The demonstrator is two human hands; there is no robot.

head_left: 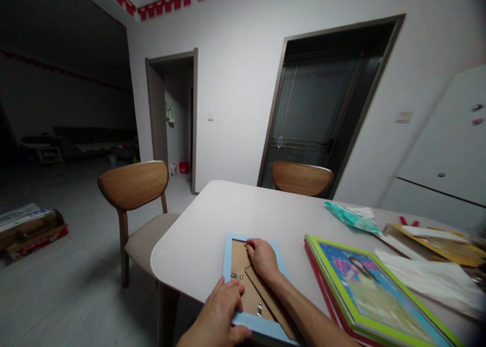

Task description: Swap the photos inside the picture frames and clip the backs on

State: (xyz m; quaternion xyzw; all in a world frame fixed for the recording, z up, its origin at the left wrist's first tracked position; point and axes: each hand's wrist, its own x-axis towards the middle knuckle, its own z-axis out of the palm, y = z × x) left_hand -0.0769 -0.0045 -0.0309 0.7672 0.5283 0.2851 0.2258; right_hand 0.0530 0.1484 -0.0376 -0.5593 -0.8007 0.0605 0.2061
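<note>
Head view: blue frame (253, 286) lies face-down at the table's (197, 235) near edge, left hand (222, 311) flat on its near rail w/ fingers spread, right hand (261, 256) curled, fingertips pressing the brown backing's far edge. Looks like the backing's being worked at its clips; next move prob. needs a fingertip on the metal tab (259, 309). Green frame (364, 296) w/ a picture in it lies just beside, on the right; no other containers.

A light-blue picture frame (232, 266) lies face down at the bottom centre of the picture, near the rounded near-left corner of a white table. Its brown backing board faces up, with a folded-flat easel stand running diagonally across it and small metal clips at the edges. The frame sits slightly skewed, its long side running away from the viewer.
</note>
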